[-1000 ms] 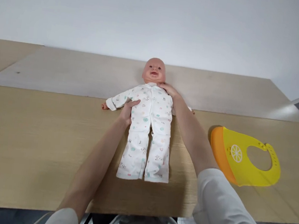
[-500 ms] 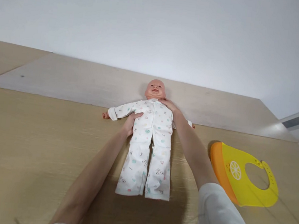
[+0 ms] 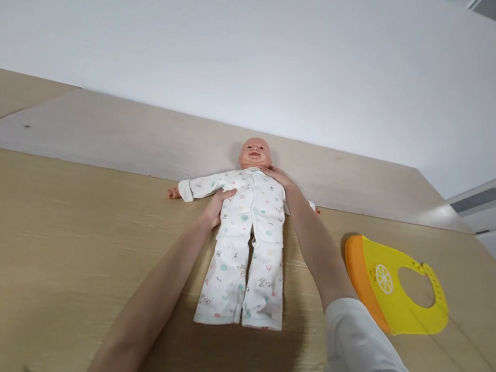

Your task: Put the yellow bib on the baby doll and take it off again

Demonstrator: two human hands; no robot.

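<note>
While left hand (image 3: 217, 206) clasps doll's (image 3: 252, 207) side, right hand (image 3: 280, 178) lies flat, unclenched, at collar (image 3: 254, 169)

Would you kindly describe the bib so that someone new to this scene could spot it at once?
On the wood-grained table, find the doll lying on its back in the middle. Look to the right, beyond the person's right arm: the bib lies there. Unlike the doll's white patterned clothes, it is bright yellow with an orange end and a white citrus-slice print.
</note>
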